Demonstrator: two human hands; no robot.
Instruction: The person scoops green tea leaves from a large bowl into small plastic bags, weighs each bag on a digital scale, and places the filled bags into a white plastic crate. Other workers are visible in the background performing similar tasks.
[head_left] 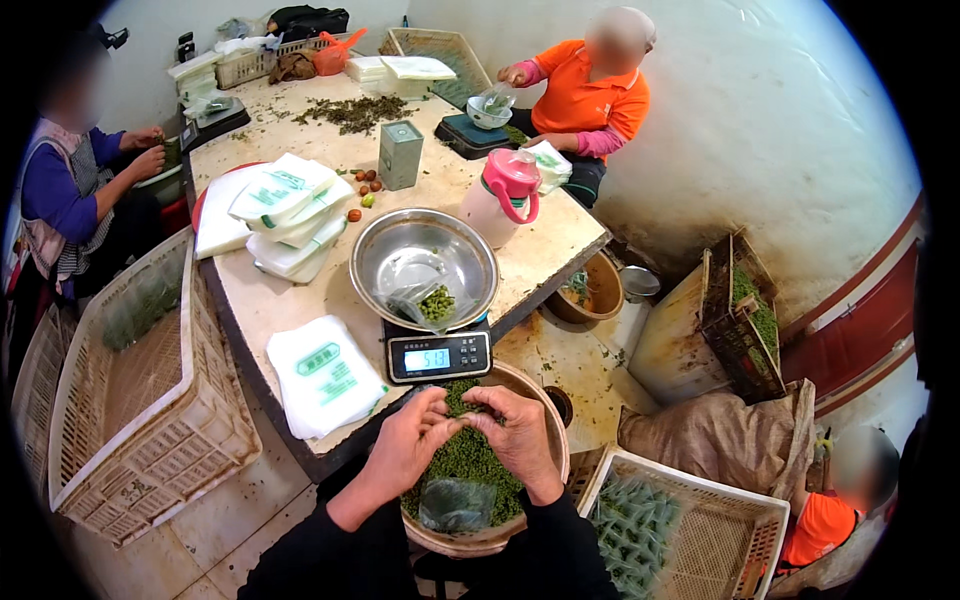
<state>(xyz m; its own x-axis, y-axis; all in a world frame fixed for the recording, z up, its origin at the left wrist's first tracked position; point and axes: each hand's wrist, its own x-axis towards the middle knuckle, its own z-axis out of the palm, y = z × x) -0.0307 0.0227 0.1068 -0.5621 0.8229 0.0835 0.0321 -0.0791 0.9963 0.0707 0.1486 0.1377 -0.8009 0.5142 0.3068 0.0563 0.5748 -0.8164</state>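
Note:
My left hand (410, 442) and my right hand (512, 436) meet over a wide basin (556, 420) of small green berries, like green peppercorns (450, 462). Both hands have thumb and fingertips pinched together, almost touching each other. Anything between the fingertips is too small to make out against the green behind. A filled clear plastic bag (457, 504) lies on the berries, nearer to me. Just beyond my hands, a digital scale (438, 356) with a lit display carries a steel bowl (385, 240). Inside that bowl rests a clear bag holding some green berries (436, 303).
Printed plastic bags (322, 375) lie left of the scale, with more stacks (290, 205) behind. A pink jug (500, 200) and a metal tin (400, 155) stand farther back. Crates flank me, left (160, 420) and right (715, 540). Co-workers sit left, across and at lower right.

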